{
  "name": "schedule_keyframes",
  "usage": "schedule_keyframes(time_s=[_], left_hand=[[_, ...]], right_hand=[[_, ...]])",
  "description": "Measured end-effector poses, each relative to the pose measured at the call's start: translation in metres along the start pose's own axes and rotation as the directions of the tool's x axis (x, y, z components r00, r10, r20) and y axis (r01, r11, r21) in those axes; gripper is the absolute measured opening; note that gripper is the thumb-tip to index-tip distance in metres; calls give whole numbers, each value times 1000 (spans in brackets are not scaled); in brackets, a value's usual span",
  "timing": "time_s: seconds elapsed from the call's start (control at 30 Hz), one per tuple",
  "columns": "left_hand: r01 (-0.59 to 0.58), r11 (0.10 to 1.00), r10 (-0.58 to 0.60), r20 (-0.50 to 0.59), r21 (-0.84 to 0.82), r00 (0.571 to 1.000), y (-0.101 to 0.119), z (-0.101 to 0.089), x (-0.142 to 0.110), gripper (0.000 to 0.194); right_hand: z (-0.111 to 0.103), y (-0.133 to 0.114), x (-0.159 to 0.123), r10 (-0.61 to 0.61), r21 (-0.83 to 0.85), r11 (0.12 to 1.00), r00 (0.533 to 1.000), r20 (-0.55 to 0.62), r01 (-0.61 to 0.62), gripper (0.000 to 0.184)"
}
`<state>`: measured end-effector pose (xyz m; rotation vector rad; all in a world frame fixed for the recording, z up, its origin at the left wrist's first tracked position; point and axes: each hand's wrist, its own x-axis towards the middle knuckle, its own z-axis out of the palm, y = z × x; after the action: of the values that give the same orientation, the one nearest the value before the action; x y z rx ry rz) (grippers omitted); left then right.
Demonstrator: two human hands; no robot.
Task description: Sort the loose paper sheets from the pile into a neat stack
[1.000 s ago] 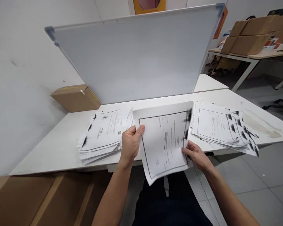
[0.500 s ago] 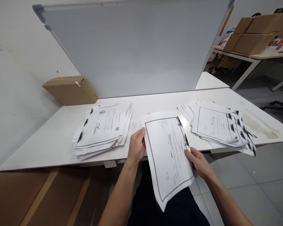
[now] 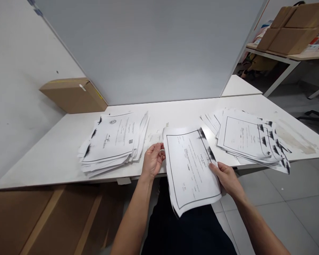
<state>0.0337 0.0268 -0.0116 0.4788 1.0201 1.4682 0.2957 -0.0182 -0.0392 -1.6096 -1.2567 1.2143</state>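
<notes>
From my remote seat, I see the right hand (image 3: 224, 175) pinching the right edge of the printed paper (image 3: 192, 170), held over the tabletop's near edge; the left hand (image 3: 153, 161) is half curled at its left edge, whether gripping I can't tell. On the white tabletop (image 3: 175, 109), a left stack (image 3: 117, 138) and a right stack (image 3: 241, 136) flank it, with a brownish stain (image 3: 299, 140) farther right. Behind stand a whiteboard (image 3: 154, 53) and a cardboard box (image 3: 77, 97); cartons (image 3: 292, 40) and grey floor tiles (image 3: 271, 209) lie beyond
</notes>
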Motion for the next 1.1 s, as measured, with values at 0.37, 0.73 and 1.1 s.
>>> schedule_keyframes(time_s=[0.37, 0.73, 1.1], left_hand=[[13, 949, -11, -9, 314, 1000, -15, -8, 9, 38], [-26, 731, -92, 136, 682, 986, -17, -11, -3, 35], [4, 664, -84, 69, 748, 994, -25, -13, 0, 25]], right_hand=[[1, 3, 4, 28, -46, 999, 998, 50, -26, 40], [-13, 9, 15, -148, -434, 901, 932, -331, -11, 33], [-25, 9, 14, -179, -476, 879, 932, -316, 8, 41]])
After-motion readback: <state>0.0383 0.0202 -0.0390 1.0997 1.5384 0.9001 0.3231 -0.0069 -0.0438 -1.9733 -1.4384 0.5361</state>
